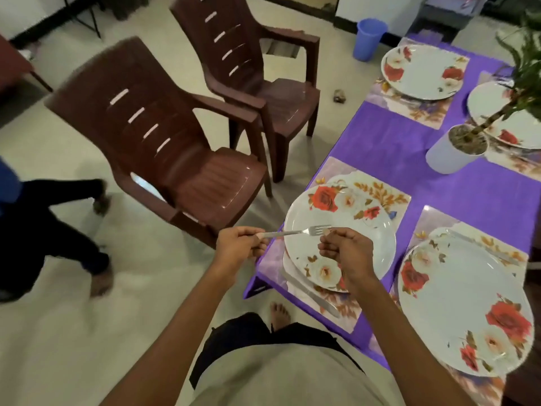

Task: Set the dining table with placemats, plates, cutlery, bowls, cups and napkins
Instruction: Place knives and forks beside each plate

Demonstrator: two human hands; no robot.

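A steel fork (292, 232) hovers level above the near-left floral plate (366, 244). My left hand (240, 244) grips its handle just off the table's edge. My right hand (345, 253) is over the plate with its fingers curled, and its fingertips pinch the fork's tines. The plate rests on a floral placemat (333, 171), and a knife (310, 291) lies on that mat at the plate's near side. Three more floral plates sit on mats: one at the near right (462, 312), one at the far left (421, 74) and one at the far right (521, 118).
A purple cloth (395, 142) covers the table. A potted plant (448, 156) stands at its middle. Two brown plastic chairs (175, 159) (263, 68) stand left of the table. A blue bin (369, 39) is behind them. Another person's legs (44, 230) are at the left.
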